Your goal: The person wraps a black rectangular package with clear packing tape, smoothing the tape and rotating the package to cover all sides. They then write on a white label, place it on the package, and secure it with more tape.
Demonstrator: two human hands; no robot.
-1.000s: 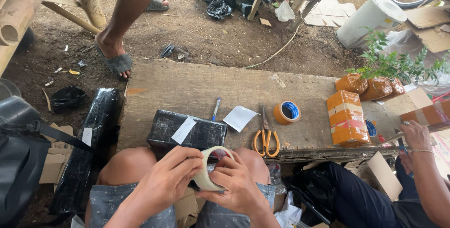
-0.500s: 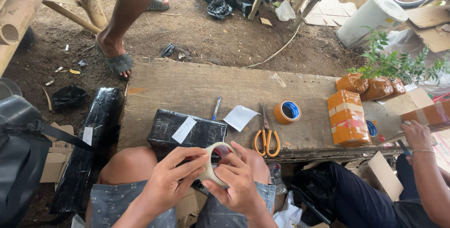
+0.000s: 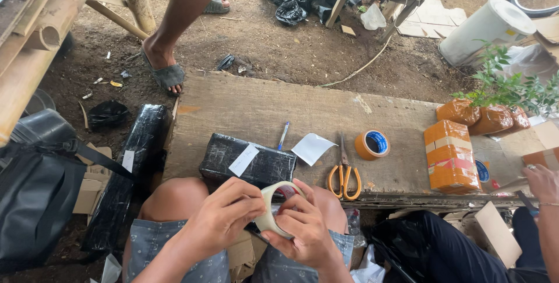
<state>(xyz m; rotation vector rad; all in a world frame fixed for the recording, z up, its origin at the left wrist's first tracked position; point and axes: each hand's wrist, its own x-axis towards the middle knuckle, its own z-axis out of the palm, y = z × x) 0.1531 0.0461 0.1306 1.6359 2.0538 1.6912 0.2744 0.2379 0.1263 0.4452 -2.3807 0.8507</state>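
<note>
From the head camera, both hands are low in the picture, over the person's knees. The left hand (image 3: 218, 222) and the right hand (image 3: 305, 230) are curled around one roll of tape (image 3: 273, 213). It is a pale, see-through roll. It sits right between the two hands, touching both. The ring stands on its edge, and its hole points across from one hand to the other. The left hand's fingers (image 3: 247, 193) bend over the top of the roll. The right hand's fingers (image 3: 291, 207) press on the side of the roll, near its rim. Neither hand is flat open; both are closed partway around the roll. Both hands are just as near to it.

Just past the hands, away from the body, is the wooden surface (image 3: 244, 105). A black wrapped parcel (image 3: 247, 163) with a white paper slip lies on it, nearest to the hands. Its long side runs left to right. Past the right hand lie orange scissors (image 3: 343, 178). A bit further are a white paper (image 3: 313, 147), a blue pen (image 3: 283, 136) and an orange tape roll (image 3: 372, 144).

Far off to the right is an orange-taped box (image 3: 449, 155). Another person's hand (image 3: 544, 181) rests near it. Someone else's foot in a sandal (image 3: 166, 73) stands on the dirt beyond the surface.
</note>
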